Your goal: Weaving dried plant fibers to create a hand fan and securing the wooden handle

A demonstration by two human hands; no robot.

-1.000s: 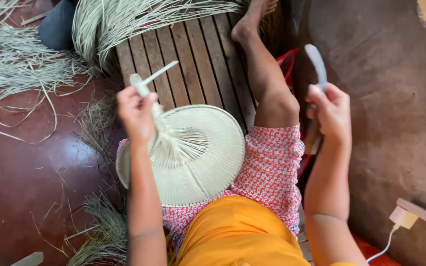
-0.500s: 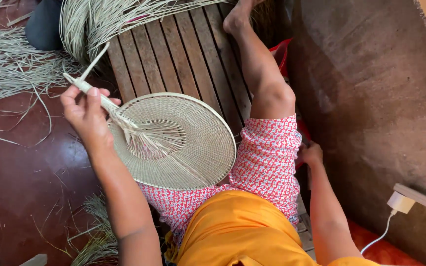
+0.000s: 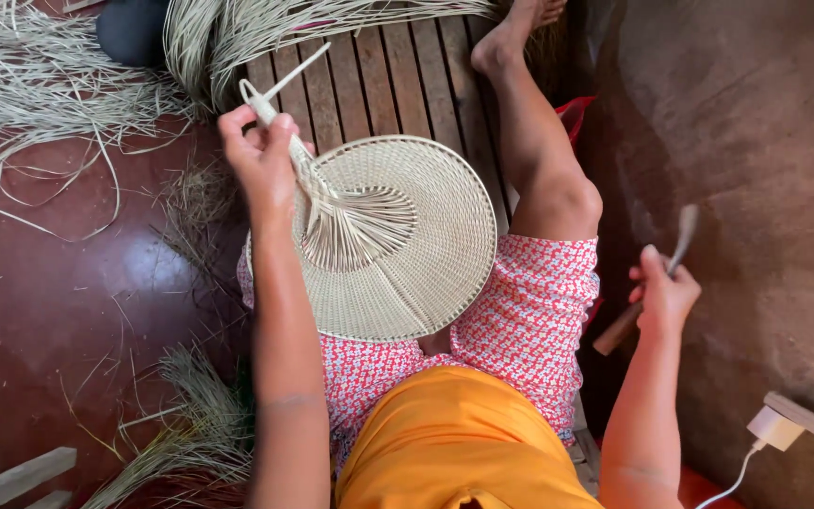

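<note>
Left hand clamped around the bound handle of a round woven fan, fingers wrapped tight, fan tilted face-up over the lap and overlapping the near edge of the slatted wooden platform. Fan swung back toward centre versus half a second ago, when held out over the red floor to the left. Right hand back up beside the knee, fist closed on the wooden handle of a knife, blade pointing up and away toward the wall; half a second ago down low at the platform's right edge, tool not visible. Blade and fan well apart. Looks like tool retrieved, trimming not begun. Loose pale strips heaped at the platform's far-left corner; charger and cable at lower right.
</note>
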